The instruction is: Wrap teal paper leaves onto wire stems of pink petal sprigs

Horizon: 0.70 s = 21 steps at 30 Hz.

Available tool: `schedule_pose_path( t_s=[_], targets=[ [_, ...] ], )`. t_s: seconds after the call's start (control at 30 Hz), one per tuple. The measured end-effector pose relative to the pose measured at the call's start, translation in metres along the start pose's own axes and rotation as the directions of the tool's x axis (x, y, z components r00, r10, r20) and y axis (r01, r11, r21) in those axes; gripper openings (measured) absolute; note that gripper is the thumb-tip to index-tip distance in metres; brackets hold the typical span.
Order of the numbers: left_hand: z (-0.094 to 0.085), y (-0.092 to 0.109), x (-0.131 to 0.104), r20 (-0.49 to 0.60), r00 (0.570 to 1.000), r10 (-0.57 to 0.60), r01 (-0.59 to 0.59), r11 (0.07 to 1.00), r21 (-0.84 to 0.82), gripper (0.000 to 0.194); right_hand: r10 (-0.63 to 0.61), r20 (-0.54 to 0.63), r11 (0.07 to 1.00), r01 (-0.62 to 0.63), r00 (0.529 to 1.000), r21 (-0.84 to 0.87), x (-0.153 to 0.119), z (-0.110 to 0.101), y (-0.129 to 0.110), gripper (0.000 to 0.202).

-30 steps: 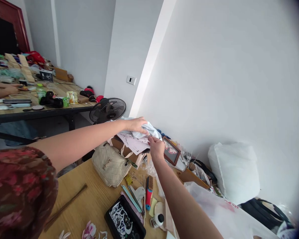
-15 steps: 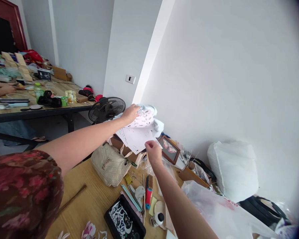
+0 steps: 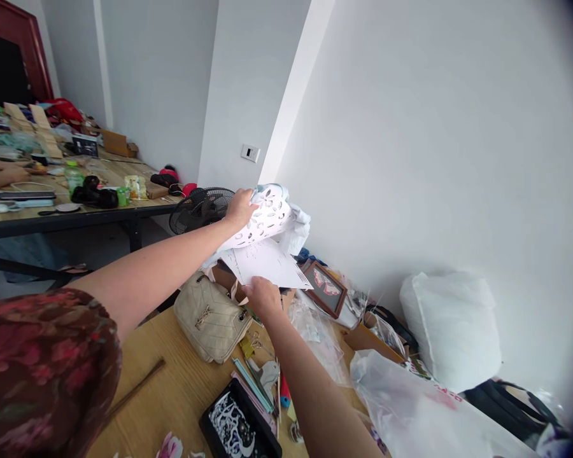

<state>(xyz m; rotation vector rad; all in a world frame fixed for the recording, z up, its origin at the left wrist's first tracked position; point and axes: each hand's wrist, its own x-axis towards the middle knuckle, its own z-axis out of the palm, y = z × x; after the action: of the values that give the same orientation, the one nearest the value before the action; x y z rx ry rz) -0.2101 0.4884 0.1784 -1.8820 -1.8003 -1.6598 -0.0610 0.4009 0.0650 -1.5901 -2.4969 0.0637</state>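
My left hand is closed on a white sheet with cut-out holes and the light blue cloth around it. Below that, white papers with dark marks spread out. My right hand is closed at the lower edge of these papers, its fingertips partly hidden. Both hands are raised above the far side of the wooden table. Close under them sits a beige handbag, with a brown paper bag behind it.
A black fan stands behind my left hand. On the table are a black tray, a framed butterfly, plastic bags and a white bundle. Another person's hand is at the left table.
My left hand has lifted the sheet and cloth slightly up and left, showing more of the cut-outs. My right hand has shifted left along the lower edge of the papers.
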Motion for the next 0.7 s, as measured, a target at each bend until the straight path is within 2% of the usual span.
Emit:
schedule_pose_path(
  t_s=[0.13, 0.27, 0.43, 0.57, 0.7],
  targets=[
    [0.0, -0.004, 0.004, -0.027, 0.999, -0.026, 0.025, 0.999, -0.042, 0.012, -0.062, -0.015, 0.996, 0.061, 0.998, -0.07, -0.004, -0.002, -0.003, 0.023],
    [-0.001, -0.007, 0.003, -0.039, 0.999, -0.032, 0.029, 0.997, -0.071, 0.016, -0.11, -0.097, 0.991, 0.102, 0.989, -0.085, -0.009, -0.005, -0.003, 0.017],
    [0.001, -0.006, 0.001, -0.036, 0.999, -0.031, 0.028, 0.995, -0.097, 0.02, -0.072, -0.226, 0.997, 0.066, 0.971, -0.036, -0.027, -0.009, 0.005, 0.016],
    [0.004, -0.006, -0.002, -0.028, 0.999, -0.034, 0.03, 0.993, -0.115, 0.019, 0.032, -0.353, 0.998, -0.011, 0.935, 0.063, -0.044, -0.011, 0.025, 0.026],
    [0.008, -0.004, -0.006, -0.003, 1.0, -0.031, 0.031, 0.991, -0.133, 0.016, 0.107, -0.516, 0.982, -0.01, 0.85, 0.188, -0.064, -0.024, 0.069, 0.032]
  ],
)
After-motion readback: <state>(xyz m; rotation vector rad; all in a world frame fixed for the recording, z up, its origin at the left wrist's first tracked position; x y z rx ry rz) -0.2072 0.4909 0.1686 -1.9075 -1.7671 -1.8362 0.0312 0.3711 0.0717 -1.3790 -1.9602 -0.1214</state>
